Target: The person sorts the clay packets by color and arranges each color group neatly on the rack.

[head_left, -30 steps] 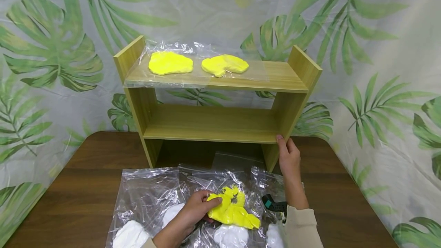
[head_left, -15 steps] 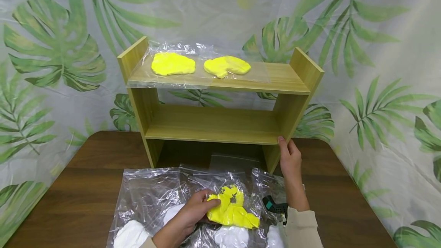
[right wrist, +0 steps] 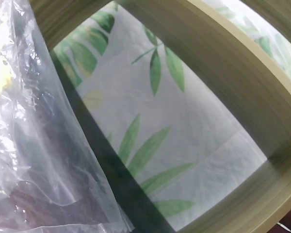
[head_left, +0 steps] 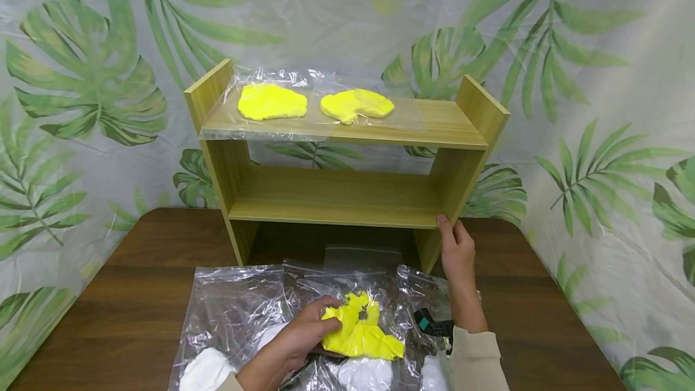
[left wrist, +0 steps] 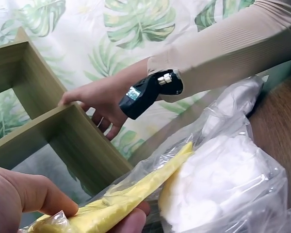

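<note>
Table (head_left: pixel 130 285): dark brown wood grain, plank lines running across, far corners rounded.

Backdrop (head_left: pixel 336 29): pale cloth, lightly creased, printed with green leaves; rises behind the table and along both sides, and shows through the open back of the shelf.

Shelf (head_left: pixel 331 195): light wood, two boards between upright side panels, standing on the table near its far edge.

Yellow lumps, two, flattened, on the top board, in clear plastic: one at left (head_left: pixel 271 101), one nearer the middle (head_left: pixel 358 105).

Yellow piece (head_left: pixel 366 340): thin, ragged, with a hole in it, in a clear bag; in front of the shelf, above the white lumps.

Left hand (head_left: pixel 311 329): pinches the bagged yellow piece, thumb on top, fingers beneath.

Right hand (head_left: pixel 458 252): grips the shelf's right side panel, thumb on the front edge, fingers along the outer face. Beige sleeve (head_left: pixel 478 355); black device (head_left: pixel 431 323) at the wrist.

White lumps (head_left: pixel 366 374): several, in clear bags, along the table's near part.
</note>
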A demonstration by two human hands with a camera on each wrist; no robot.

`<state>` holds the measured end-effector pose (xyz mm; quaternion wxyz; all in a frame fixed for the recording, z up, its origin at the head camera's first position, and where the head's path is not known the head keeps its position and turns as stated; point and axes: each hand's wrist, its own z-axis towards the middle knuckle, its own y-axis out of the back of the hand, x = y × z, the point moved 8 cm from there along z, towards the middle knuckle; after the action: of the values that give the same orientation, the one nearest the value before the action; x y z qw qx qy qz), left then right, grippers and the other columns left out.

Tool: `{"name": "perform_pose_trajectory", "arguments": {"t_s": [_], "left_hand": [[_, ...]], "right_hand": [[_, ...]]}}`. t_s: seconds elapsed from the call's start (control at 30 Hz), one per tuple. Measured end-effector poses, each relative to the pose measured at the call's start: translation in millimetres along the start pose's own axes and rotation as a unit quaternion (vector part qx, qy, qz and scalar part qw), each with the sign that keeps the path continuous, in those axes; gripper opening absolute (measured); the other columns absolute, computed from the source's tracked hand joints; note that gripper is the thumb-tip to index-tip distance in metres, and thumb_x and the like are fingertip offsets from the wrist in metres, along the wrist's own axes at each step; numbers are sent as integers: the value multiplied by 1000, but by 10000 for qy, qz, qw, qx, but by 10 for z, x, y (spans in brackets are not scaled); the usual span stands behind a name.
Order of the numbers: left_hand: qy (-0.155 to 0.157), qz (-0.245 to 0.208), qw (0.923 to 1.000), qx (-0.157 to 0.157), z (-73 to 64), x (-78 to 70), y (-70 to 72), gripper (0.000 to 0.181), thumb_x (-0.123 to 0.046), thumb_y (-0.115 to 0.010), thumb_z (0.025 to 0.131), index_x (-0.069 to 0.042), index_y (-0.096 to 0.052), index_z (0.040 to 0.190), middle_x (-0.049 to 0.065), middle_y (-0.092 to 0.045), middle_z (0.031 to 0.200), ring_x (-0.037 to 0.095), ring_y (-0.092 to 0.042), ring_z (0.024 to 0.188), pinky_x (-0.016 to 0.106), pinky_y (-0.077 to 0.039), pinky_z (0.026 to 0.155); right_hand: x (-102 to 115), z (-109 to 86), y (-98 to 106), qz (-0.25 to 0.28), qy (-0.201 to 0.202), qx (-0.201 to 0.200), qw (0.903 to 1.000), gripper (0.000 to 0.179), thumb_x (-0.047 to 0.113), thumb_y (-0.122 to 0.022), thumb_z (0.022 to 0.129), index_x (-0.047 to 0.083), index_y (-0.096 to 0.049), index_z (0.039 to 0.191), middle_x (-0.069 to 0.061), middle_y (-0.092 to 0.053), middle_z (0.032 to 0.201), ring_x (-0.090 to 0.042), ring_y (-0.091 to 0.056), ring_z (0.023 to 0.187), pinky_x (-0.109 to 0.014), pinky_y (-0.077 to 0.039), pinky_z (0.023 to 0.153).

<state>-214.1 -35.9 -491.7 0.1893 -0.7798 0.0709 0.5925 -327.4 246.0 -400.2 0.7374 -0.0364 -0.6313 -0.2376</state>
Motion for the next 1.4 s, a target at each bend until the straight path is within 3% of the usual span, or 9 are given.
{"name": "perform_pose_trajectory", "arguments": {"t_s": [0.53,0.73,0.9,1.17,1.4], "left_hand": [[-123,-254,9994,208,-55,-184,28,64,-4,-54,86,7,-32,145,14,-62,102,18,-65,77,40,-57,71],[-120,-217,9996,131,-88,-281,101,66,-5,-55,84,5,-31,145,2,-60,83,11,-60,70,30,-54,65],[-139,-160,9997,132,-117,-359,129,69,-6,-56,84,6,-28,146,-4,-47,73,8,-47,64,21,-40,56],[-383,-667,9958,505,-163,-511,125,65,-2,-51,87,9,-25,146,3,-63,94,9,-61,77,23,-53,66],[-468,-911,9926,650,-210,-609,117,57,-2,-49,90,11,-29,142,8,-64,108,15,-65,90,32,-56,78]], "right_hand": [[17,-16,-9,83,8,-16,10000,54,57,-49,94,12,-62,121,-15,-60,117,-26,-53,102,-38,-38,88],[13,-9,-9,80,11,-47,10000,53,56,-50,94,11,-62,120,-16,-61,116,-26,-53,102,-38,-38,89],[2,-5,-6,57,-3,-76,10000,53,56,-49,94,12,-62,120,-15,-60,116,-24,-53,101,-38,-38,89],[9,-9,-3,42,-28,-106,9999,52,56,-50,94,11,-63,117,-14,-60,112,-23,-51,96,-35,-38,86],[11,-10,-4,14,-65,-34,10000,54,57,-49,94,11,-62,119,-14,-60,114,-24,-51,97,-36,-37,86]]}}
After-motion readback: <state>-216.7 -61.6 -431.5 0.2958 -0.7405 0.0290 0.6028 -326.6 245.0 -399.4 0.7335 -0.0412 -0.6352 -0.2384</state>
